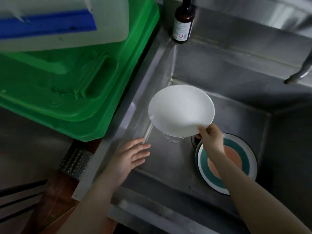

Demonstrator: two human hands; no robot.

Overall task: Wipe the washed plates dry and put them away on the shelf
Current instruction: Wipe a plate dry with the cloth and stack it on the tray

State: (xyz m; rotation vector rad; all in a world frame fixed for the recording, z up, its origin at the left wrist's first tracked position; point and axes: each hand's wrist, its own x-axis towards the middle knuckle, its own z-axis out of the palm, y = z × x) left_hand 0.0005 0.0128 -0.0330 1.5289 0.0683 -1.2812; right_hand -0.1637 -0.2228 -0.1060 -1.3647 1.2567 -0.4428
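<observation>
Still dripping, white plate (180, 110) was pinched at its rim by right hand (210, 135); left hand (130, 154) was spread, empty; wet rim could slip into sink (219, 68).

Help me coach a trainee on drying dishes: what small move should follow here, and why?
Probably bring the left hand up to the white plate's free rim. The right hand pinches it by one edge only, tilted over the sink, with water running off its lower edge, and the left hand is open and holds nothing. No cloth is in view yet.
</observation>
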